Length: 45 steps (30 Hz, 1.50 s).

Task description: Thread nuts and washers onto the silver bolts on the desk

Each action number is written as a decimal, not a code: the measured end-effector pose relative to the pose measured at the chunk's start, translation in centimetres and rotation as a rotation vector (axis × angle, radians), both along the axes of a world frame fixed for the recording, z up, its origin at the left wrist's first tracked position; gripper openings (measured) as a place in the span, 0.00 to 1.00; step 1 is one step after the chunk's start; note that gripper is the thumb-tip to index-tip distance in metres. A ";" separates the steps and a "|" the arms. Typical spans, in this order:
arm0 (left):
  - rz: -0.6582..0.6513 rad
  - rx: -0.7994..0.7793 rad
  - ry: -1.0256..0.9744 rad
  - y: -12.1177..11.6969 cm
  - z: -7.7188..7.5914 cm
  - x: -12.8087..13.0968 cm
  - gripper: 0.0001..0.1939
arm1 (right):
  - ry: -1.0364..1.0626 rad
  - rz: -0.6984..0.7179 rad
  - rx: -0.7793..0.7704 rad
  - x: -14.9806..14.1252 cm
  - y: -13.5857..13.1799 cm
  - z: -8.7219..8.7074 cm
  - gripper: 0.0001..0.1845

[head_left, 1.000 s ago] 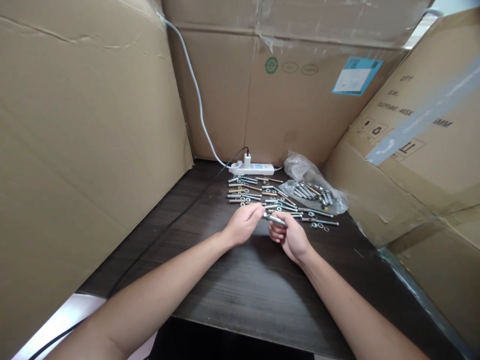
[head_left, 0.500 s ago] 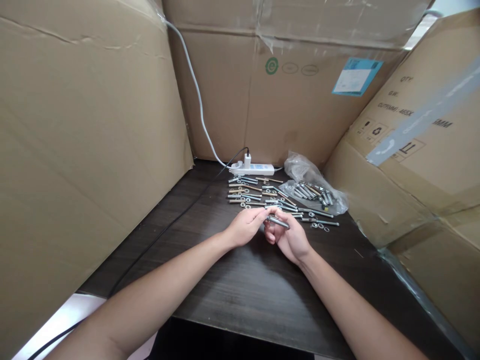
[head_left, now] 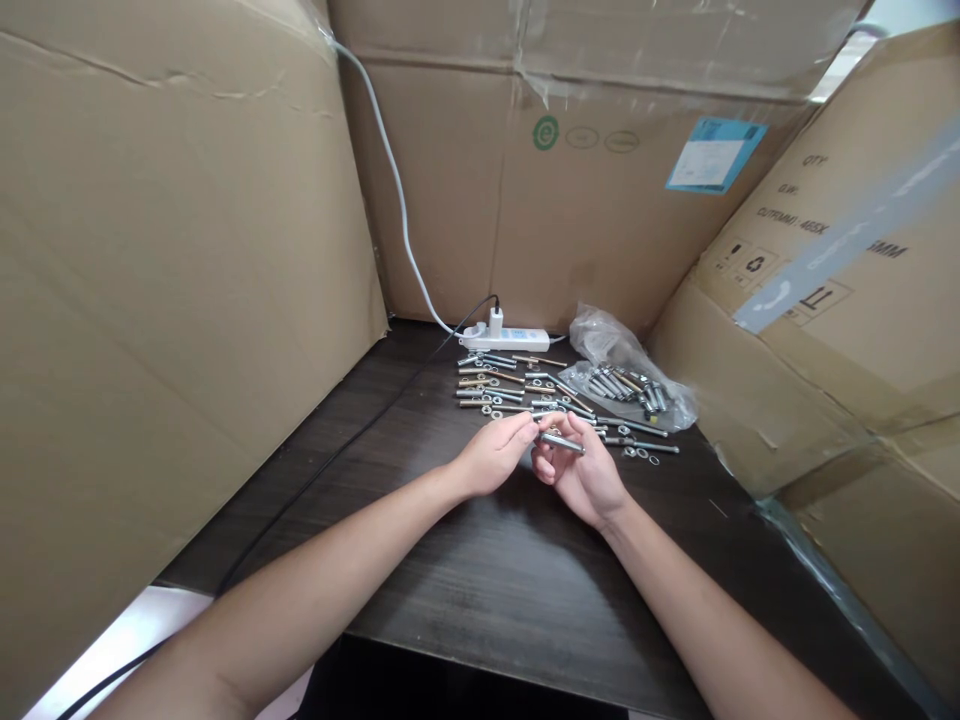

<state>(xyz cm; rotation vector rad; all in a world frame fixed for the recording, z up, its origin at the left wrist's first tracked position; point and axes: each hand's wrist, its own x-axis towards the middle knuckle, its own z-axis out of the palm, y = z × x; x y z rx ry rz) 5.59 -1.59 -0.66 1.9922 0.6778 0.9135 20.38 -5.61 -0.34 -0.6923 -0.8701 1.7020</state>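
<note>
A silvery metal expansion bolt [head_left: 562, 443] is held between my hands above the dark table, its free end pointing right over my right palm. My left hand [head_left: 495, 455] is closed in a pinch on the bolt's left end, fingertips pressed together and partly covering it. My right hand [head_left: 589, 475] curls around the bolt from the right, with index finger and thumb arched over it. Something small near the right fingertips is too small to make out. Just beyond my hands lie rows of loose bolts and sleeves [head_left: 491, 376], with nuts and washers [head_left: 641, 454] among them.
A clear plastic bag [head_left: 611, 335] holding several bolts lies at the back right. Behind the rows stands a white power strip [head_left: 525, 340] with a plug in it. A black cable [head_left: 337, 450] crosses the table's left side. Cardboard boxes [head_left: 187, 250] wall in three sides.
The bolt and my right hand have shifted slightly right. My right index finger and thumb have come further apart over the bolt. My left hand keeps its pinch.
</note>
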 end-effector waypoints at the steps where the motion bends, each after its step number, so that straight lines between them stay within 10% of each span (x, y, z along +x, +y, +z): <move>1: 0.005 0.003 0.001 0.0 0.0 0.0 0.18 | 0.008 0.001 0.000 -0.1 -0.1 0.1 0.15; 45: 0.088 0.115 0.251 -0.3 0.6 -0.4 0.13 | -0.016 0.073 -0.122 0.9 0.4 0.5 0.22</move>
